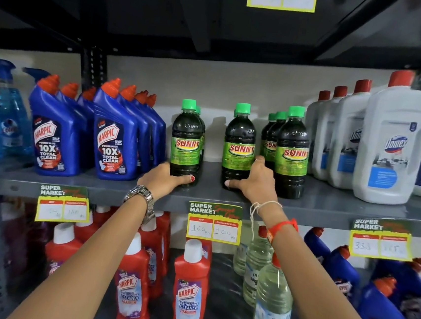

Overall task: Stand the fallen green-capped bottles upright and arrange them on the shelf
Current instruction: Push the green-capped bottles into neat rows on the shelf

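Several dark green-capped SUNNY bottles stand upright in three short rows on the grey shelf (pixel 328 209). My left hand (pixel 163 180) wraps the base of the front bottle of the left row (pixel 187 136), thumb across its front. My right hand (pixel 253 179) grips the base of the front bottle of the middle row (pixel 239 141). The right row's front bottle (pixel 292 151) stands untouched just right of my right hand, with two more bottles behind it. Bottles behind the left and middle front ones are mostly hidden.
Blue Harpic bottles (pixel 114 137) crowd the shelf on the left, white Domex bottles (pixel 390 148) on the right. Price tags (pixel 214 222) hang from the shelf edge. Below stand red Harpic bottles (pixel 189 286), clear bottles (pixel 271 306) and blue bottles (pixel 383 304).
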A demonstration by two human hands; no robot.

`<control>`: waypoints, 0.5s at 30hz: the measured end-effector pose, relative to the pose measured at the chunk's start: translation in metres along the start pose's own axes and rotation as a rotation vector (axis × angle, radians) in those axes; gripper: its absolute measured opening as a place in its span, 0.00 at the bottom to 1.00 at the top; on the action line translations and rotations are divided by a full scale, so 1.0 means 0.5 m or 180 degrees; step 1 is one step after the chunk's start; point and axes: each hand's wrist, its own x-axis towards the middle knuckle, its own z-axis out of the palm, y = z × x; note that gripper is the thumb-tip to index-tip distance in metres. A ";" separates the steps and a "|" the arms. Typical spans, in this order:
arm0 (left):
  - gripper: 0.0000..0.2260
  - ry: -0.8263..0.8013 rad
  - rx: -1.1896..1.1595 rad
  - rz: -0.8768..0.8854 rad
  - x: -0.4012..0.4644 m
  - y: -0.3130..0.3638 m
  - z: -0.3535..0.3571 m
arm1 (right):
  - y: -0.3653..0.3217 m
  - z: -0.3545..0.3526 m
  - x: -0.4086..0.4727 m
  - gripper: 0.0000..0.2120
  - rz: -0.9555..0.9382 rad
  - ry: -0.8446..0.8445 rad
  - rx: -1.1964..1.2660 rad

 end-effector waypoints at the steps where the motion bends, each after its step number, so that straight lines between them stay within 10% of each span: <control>1: 0.28 0.0006 0.0048 -0.0016 0.001 -0.001 0.000 | -0.002 0.000 0.001 0.39 0.0002 0.0009 -0.0026; 15: 0.37 -0.0131 0.0273 -0.0084 -0.014 0.002 -0.004 | 0.004 0.012 -0.005 0.41 -0.0154 0.0201 -0.0102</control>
